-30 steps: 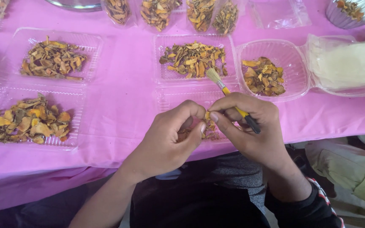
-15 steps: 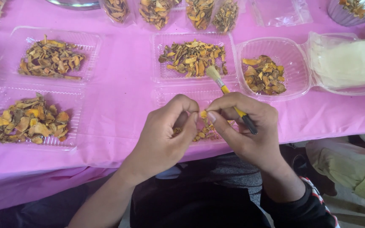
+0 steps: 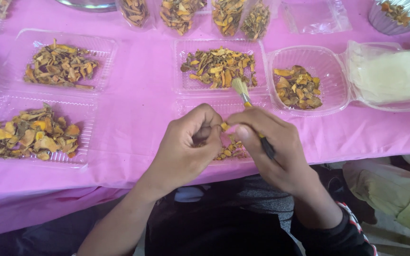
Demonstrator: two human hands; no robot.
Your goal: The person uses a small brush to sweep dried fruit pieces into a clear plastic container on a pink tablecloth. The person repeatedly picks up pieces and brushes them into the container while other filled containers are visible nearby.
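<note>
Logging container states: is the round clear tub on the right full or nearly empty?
Neither: round clear tub holds one small heap of dried orange pieces; most of its floor shows bare.

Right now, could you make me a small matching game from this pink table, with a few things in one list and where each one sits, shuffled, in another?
Things:
1. paintbrush
2. round clear bowl
3. foil cup
4. small orange piece

Places:
A. far right corner of the table
B. pinched between the fingertips of both hands
C. in the right hand, bristles pointing away from the person
D. right of the middle tray, holding dried orange-brown chips

Pairs: 1-C, 2-D, 3-A, 4-B. The left hand meets the right one at that piece.
</note>
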